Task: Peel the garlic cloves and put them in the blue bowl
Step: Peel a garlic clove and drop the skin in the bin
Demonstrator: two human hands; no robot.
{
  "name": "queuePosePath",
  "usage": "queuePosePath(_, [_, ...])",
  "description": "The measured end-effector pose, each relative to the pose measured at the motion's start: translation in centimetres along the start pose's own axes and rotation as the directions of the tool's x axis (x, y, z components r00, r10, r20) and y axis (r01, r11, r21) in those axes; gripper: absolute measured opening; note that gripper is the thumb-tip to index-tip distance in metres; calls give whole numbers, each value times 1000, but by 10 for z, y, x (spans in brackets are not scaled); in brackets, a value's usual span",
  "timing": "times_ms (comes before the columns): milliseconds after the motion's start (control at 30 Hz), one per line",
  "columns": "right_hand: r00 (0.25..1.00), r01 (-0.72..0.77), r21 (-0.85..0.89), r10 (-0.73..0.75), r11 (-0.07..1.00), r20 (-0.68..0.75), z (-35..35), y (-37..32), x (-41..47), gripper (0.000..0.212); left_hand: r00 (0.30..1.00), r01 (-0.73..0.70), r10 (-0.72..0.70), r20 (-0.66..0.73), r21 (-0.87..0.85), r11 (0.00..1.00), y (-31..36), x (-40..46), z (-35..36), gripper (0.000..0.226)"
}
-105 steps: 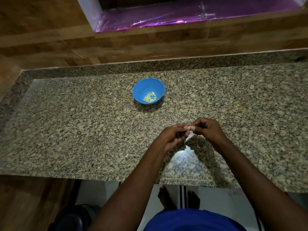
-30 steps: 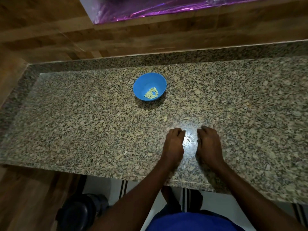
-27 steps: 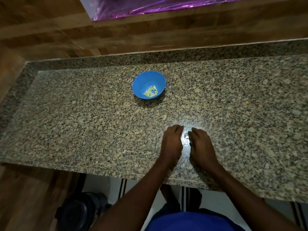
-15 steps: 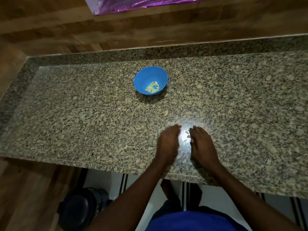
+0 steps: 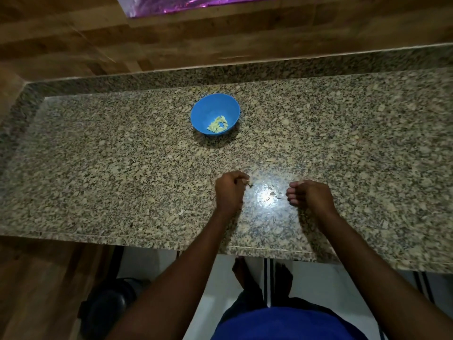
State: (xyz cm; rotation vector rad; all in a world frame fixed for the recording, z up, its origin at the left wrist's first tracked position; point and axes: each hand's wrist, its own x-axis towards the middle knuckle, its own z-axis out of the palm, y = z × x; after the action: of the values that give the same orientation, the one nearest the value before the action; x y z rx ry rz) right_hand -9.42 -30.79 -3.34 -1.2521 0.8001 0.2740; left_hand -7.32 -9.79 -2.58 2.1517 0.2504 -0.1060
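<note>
The blue bowl (image 5: 207,107) stands on the granite counter (image 5: 98,168), at the middle toward the back, with several peeled garlic cloves (image 5: 217,124) in its bottom. My left hand (image 5: 229,190) hovers near the counter's front, its fingers curled and pinching a pale scrap of garlic skin at their tips. My right hand (image 5: 309,195) is a hand's width to the right, fingers curled inward with nothing showing in them. A few small skin scraps (image 5: 272,193) lie on the shiny patch between the two hands. No unpeeled clove is visible.
A raised granite lip and a wooden wall run behind the counter. The front edge is just below my wrists. A dark round object (image 5: 107,307) sits on the floor under the counter at the left, and my feet (image 5: 245,278) show below the edge.
Both hands lay flat together on the counter a second ago. They have now drawn apart with fingers curled, and the left one has picked up a skin scrap.
</note>
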Motion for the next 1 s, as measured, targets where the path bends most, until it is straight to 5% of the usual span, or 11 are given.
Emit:
queuePosePath(67, [993, -85, 37, 81, 996, 88, -3, -1, -5, 21, 986, 148, -124, 114, -237, 960, 13, -21, 13, 25])
queuePosePath(167, [953, -235, 133, 201, 963, 228, -6, 2, -10, 39, 961, 199, -116, 250, -336, 921, 40, -48, 36, 17])
queuePosePath(333, [934, -317, 326, 234, 891, 270, -14, -3, -16, 19, 993, 36, -16, 118, -172, 984, 51, -59, 45, 4])
queuePosePath(433, [943, -317, 354, 255, 880, 212, -28, -4, -16, 15, 999, -43, 43, 20, -22, 999, 31, -40, 34, 17])
queuePosePath(633, [942, -336, 325, 318, 884, 109, -55, -3, -20, 33, 939, -323, 225, 262, 435, 841, -7, -29, 56, 57])
queuePosePath(800, [955, -292, 216, 296, 932, 13, -67, 2, -27, 37, 751, -612, 426, 504, 290, 736, -11, -76, 88, 57])
queuePosePath(1000, [954, -292, 221, 301, 930, -9, -78, 2, -26, 44, 785, -559, 398, 475, 266, 785, 24, -21, 96, 53])
